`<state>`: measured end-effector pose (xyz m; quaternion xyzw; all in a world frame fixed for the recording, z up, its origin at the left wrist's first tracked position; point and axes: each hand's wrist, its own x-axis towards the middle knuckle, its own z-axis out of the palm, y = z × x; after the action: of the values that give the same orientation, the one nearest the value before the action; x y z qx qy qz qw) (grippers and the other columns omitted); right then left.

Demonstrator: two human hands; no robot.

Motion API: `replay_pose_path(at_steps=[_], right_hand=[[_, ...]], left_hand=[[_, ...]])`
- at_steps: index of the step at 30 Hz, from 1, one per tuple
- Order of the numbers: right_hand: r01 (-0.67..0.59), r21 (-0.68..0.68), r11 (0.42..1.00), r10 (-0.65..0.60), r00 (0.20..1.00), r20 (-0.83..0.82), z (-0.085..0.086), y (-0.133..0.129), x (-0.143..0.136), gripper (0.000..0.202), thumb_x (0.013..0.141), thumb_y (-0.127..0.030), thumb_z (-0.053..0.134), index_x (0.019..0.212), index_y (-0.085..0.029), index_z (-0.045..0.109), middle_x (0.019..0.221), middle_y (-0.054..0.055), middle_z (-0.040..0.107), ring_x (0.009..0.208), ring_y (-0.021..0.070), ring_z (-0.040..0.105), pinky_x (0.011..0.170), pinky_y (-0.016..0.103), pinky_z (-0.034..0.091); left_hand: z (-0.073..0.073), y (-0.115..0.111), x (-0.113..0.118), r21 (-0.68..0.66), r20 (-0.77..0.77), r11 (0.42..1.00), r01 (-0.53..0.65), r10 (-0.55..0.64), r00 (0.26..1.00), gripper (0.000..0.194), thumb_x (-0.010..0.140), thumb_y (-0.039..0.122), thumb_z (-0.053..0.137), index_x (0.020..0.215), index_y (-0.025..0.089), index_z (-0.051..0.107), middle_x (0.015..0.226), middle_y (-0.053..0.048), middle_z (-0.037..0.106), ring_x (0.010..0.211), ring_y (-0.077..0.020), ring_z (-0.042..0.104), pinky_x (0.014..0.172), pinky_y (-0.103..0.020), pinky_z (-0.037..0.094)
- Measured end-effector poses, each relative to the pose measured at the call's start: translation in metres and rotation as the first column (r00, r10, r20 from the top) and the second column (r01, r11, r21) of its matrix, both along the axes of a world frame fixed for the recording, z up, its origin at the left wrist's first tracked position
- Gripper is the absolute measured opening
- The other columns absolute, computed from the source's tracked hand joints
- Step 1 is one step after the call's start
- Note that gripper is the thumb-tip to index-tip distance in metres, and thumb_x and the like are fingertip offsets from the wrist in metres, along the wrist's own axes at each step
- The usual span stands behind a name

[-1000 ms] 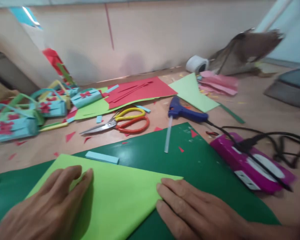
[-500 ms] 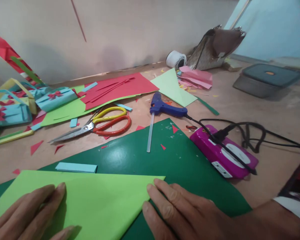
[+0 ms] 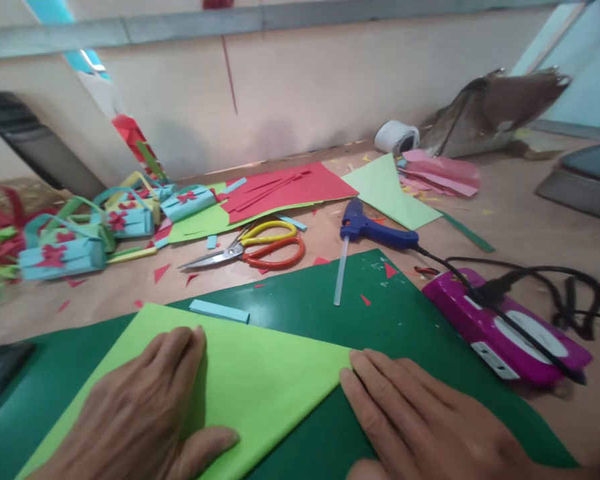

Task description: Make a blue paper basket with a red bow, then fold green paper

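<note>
A light green sheet of paper [image 3: 270, 380], folded along a slanting edge, lies on a dark green board [image 3: 290, 283]. My left hand [image 3: 150, 393] rests on top of the paper, palm down, with the thumb held away from the fingers. At the paper's pointed right corner, the fingertips of my right hand [image 3: 420, 413] touch the edge, the fingers stretched out flat. Just behind the paper's far edge is a folded light blue paper strip [image 3: 220, 311].
Scissors [image 3: 245, 251] lie beyond the board. A blue glue gun [image 3: 375, 227] with its stick stands near a magenta power strip [image 3: 510, 327] and black cords. Red sheets [image 3: 290, 190], small blue paper bags [image 3: 63, 257] and a lidded box [image 3: 585, 177] sit farther back.
The view has swung left and up, so more of the wall and paper bags shows. Both hands remain on the green paper, the right one still at its corner.
</note>
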<state>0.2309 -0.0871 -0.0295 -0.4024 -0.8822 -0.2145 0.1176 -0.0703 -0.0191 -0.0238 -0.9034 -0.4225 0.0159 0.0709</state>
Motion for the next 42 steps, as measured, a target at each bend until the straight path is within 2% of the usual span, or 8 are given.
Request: replay_pose_path(at_steps=[6,12,15,19,26,36,39,42], right_hand=[[-0.074,0.001,0.997,0.074,0.996,-0.055,0.008,0.007,0.001,0.053,0.098,-0.040,0.023,0.101,-0.010,0.068,0.103,0.015,0.071,0.097,0.0267,0.066,0.082,0.043,0.052],[-0.172,-0.150,0.974,0.134,0.963,-0.235,0.034,0.016,-0.030,0.044,0.094,-0.043,0.039,0.109,-0.010,0.063,0.110,0.014,0.068,0.105,0.0235,0.062,0.087,0.038,0.050],[-0.203,-0.417,0.886,0.099,0.961,-0.257,0.040,0.016,-0.057,0.047,0.089,-0.045,0.050,0.119,-0.010,0.058,0.119,0.015,0.064,0.113,0.0240,0.057,0.095,0.037,0.047],[-0.271,-0.565,0.779,0.162,0.958,-0.237,0.033,0.017,-0.086,0.065,0.088,-0.050,0.050,0.133,-0.004,0.046,0.136,0.022,0.047,0.132,0.0294,0.037,0.106,0.043,0.036],[0.031,-0.793,0.609,-0.084,0.996,-0.025,0.050,0.016,-0.079,0.084,0.085,-0.052,0.052,0.141,0.004,0.026,0.148,0.027,0.015,0.138,0.0341,0.012,0.111,0.050,0.022],[0.302,-0.581,0.756,-0.263,0.953,0.154,0.031,0.003,-0.006,0.068,0.092,-0.046,0.040,0.142,-0.002,0.028,0.148,0.022,0.021,0.138,0.0331,0.016,0.107,0.060,0.020],[0.334,-0.528,0.781,-0.295,0.942,0.161,0.039,0.004,-0.011,0.066,0.091,-0.048,0.043,0.137,-0.001,0.039,0.146,0.025,0.025,0.137,0.0381,0.018,0.104,0.068,0.016],[0.165,-0.580,0.798,-0.165,0.985,0.052,0.056,0.009,-0.037,0.060,0.092,-0.044,0.042,0.139,-0.007,0.039,0.148,0.020,0.025,0.138,0.0348,0.016,0.107,0.065,0.013]], left_hand=[[0.026,-0.004,0.023,-0.202,-0.066,0.967,-0.154,0.144,0.987,0.066,0.079,0.067,0.040,0.108,0.011,0.059,0.106,-0.019,0.054,0.091,-0.0337,0.054,0.075,-0.048,0.047],[0.033,-0.009,0.030,-0.176,-0.079,0.969,-0.175,0.163,0.983,0.065,0.080,0.066,0.038,0.108,0.009,0.055,0.100,-0.016,0.053,0.091,-0.0330,0.053,0.075,-0.046,0.046],[0.033,-0.012,0.032,-0.136,-0.052,0.976,-0.170,0.164,0.985,0.069,0.079,0.071,0.034,0.102,0.010,0.056,0.099,-0.015,0.053,0.089,-0.0325,0.052,0.075,-0.046,0.045],[0.030,-0.016,0.031,-0.087,-0.007,0.983,-0.161,0.161,0.987,0.068,0.080,0.068,0.033,0.103,0.009,0.056,0.097,-0.015,0.053,0.086,-0.0323,0.052,0.074,-0.047,0.046],[0.025,-0.017,0.026,-0.047,0.013,0.991,-0.122,0.123,0.992,0.073,0.078,0.072,0.033,0.103,0.007,0.057,0.100,-0.018,0.054,0.089,-0.0341,0.052,0.075,-0.049,0.045],[0.027,-0.016,0.026,-0.045,0.016,0.993,-0.113,0.114,0.993,0.070,0.080,0.070,0.032,0.100,0.008,0.058,0.097,-0.017,0.054,0.086,-0.0316,0.052,0.073,-0.045,0.045],[0.026,-0.016,0.026,-0.050,0.023,0.992,-0.116,0.118,0.993,0.072,0.079,0.072,0.031,0.097,0.008,0.058,0.094,-0.015,0.053,0.084,-0.0311,0.053,0.071,-0.045,0.045],[0.025,-0.017,0.026,-0.042,0.026,0.992,-0.119,0.120,0.992,0.071,0.078,0.072,0.032,0.097,0.009,0.058,0.094,-0.015,0.054,0.084,-0.0313,0.054,0.071,-0.045,0.046]])
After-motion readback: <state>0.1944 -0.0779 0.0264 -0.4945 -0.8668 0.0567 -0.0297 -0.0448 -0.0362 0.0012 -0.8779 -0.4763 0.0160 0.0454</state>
